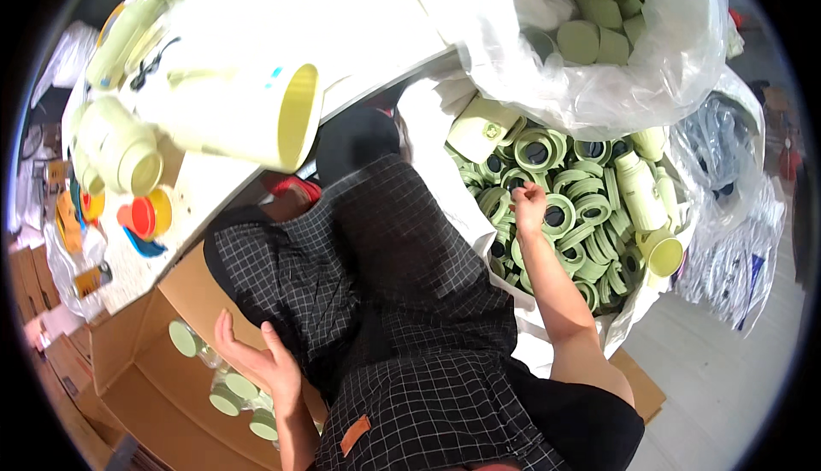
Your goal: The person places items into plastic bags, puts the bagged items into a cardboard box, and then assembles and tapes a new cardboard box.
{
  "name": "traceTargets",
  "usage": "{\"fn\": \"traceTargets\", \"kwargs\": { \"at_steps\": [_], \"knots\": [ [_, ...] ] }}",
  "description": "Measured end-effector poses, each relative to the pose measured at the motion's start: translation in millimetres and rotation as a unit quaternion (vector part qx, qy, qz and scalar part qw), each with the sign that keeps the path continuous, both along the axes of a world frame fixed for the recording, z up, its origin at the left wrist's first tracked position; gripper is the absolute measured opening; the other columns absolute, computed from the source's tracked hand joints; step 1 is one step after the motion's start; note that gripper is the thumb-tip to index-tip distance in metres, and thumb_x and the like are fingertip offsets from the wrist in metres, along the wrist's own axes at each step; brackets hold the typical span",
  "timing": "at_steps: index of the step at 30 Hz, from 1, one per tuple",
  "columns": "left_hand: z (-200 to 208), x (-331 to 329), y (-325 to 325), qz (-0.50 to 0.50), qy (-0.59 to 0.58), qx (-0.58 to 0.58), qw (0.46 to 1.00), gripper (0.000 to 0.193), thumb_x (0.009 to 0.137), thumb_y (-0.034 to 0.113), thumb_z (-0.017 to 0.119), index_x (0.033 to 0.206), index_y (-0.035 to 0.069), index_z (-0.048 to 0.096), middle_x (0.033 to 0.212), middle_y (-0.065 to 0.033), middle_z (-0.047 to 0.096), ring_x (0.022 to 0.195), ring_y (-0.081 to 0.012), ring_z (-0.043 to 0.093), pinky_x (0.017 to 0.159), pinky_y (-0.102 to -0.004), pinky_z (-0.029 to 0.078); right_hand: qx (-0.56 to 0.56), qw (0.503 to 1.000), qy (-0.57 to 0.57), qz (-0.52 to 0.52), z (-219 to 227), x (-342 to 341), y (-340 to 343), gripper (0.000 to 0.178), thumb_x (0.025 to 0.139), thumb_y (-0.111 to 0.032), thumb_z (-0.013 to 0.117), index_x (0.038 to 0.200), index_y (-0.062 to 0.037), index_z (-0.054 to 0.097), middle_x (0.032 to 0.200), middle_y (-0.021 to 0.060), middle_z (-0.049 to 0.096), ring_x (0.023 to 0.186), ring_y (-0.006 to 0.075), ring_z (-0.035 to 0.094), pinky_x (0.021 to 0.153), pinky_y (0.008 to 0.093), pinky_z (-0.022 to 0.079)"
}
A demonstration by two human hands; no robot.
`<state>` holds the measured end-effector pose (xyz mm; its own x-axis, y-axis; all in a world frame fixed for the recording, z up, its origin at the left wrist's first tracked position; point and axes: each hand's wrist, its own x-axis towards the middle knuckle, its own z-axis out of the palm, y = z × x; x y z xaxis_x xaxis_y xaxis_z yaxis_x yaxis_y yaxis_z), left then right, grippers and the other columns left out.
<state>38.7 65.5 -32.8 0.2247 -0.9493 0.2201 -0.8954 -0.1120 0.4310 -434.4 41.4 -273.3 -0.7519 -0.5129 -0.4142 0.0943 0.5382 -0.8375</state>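
My right hand (531, 207) is over a white sack (466, 206) heaped with light green ring-shaped lid parts (590, 206), several with dark centres. Its fingers are curled in among the rings, and whatever they pinch is too small to make out. My left hand (261, 361) hangs with fingers spread and nothing in it, above an open cardboard box (141, 377). Inside that box stand clear bottles with light green caps (226, 400). Among the rings lie a light green bottle (641, 193) and a light green cup (662, 253).
On the white table (222, 189) lie a large pale green cylinder (295, 120), green bottle parts (120, 146) and red-and-yellow round pieces (150, 214). A clear plastic bag (599, 99) of green caps stands at the back right. Plastic wrap (723, 146) lies beside the sack.
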Motion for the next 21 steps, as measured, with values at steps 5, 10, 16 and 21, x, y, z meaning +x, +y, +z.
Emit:
{"fn": "traceTargets", "kwargs": {
  "at_steps": [5, 10, 16, 21],
  "knots": [
    [-0.9, -54.3, -75.2, -0.165, 0.138, 0.106, 0.971, 0.049, 0.092, 0.007, 0.058, 0.138, 0.000, 0.044, 0.132, -0.0161, 0.052, 0.127, -0.0285, 0.048, 0.111, -0.0414, 0.035, 0.132, 0.987, -0.090, -0.018, -84.8, 6.0, -63.7, 0.075, 0.083, -0.031, 0.078, 0.138, 0.0064, 0.043, 0.105, 0.0090, 0.063, 0.081, 0.0195, 0.062, 0.065, 0.0310, 0.052],
    [-19.1, -99.4, -113.6, -0.198, 0.362, 0.209, 0.886, 0.058, 0.092, 0.005, 0.056, 0.147, 0.003, 0.036, 0.147, -0.0138, 0.045, 0.127, -0.0254, 0.052, 0.108, -0.0399, 0.038, -0.088, 0.833, -0.454, -0.304, -128.9, 26.1, -126.0, 0.059, 0.094, -0.053, 0.064, 0.137, -0.0149, 0.051, 0.136, 0.0135, 0.053, 0.105, 0.0329, 0.061, 0.087, 0.0482, 0.055],
    [-32.0, -23.6, -134.4, 0.027, 0.401, 0.053, 0.914, 0.042, 0.099, 0.011, 0.056, 0.138, -0.004, 0.046, 0.131, -0.0171, 0.057, 0.122, -0.0241, 0.054, 0.105, -0.0363, 0.042, -0.160, 0.813, -0.418, -0.372, -79.7, -36.2, -64.0, 0.021, 0.098, -0.026, 0.063, 0.112, -0.0107, 0.059, 0.097, 0.0035, 0.063, 0.071, 0.0156, 0.057, 0.054, 0.0250, 0.049],
    [-9.2, -76.4, -87.3, -0.211, 0.394, 0.206, 0.870, 0.013, 0.090, -0.004, 0.058, 0.102, -0.001, 0.064, 0.099, -0.0087, 0.066, 0.092, -0.0193, 0.063, 0.085, -0.0310, 0.049, -0.228, 0.945, -0.234, -0.003, 58.0, -58.0, 33.0, 0.043, 0.099, -0.018, 0.060, 0.138, 0.0001, 0.052, 0.133, 0.0097, 0.062, 0.119, 0.0220, 0.060, 0.105, 0.0398, 0.044]
  ]
}}
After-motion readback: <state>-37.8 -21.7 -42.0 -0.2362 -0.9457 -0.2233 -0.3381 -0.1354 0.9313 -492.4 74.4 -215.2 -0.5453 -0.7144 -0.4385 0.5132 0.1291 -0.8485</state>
